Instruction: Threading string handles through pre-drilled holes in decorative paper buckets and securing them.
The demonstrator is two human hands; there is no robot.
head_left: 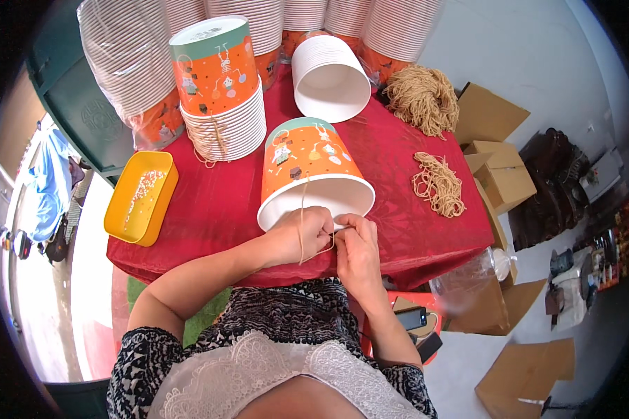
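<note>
An orange paper bucket (pixel 313 155) with a green base band and printed figures lies on its side on the table. Its white open mouth faces me. A thin tan string (pixel 303 199) comes over the rim and hangs across my left hand (pixel 299 232). That hand is closed at the lower rim, pinching the string. Close beside it, my right hand (pixel 358 255) is also closed, its thumb and fingers drawn together on the string at the rim. My fingers partly hide the spot where the string meets the bucket.
A red cloth covers the table (pixel 223 202). At left sits a yellow tray (pixel 166 199) of small pale pieces. Upside-down stacked buckets (pixel 217 77), plastic-wrapped stacks (pixel 129 63) and white nested buckets (pixel 332 80) stand behind. String bundles (pixel 423 98) lie right; cardboard boxes (pixel 500 174) stand beyond.
</note>
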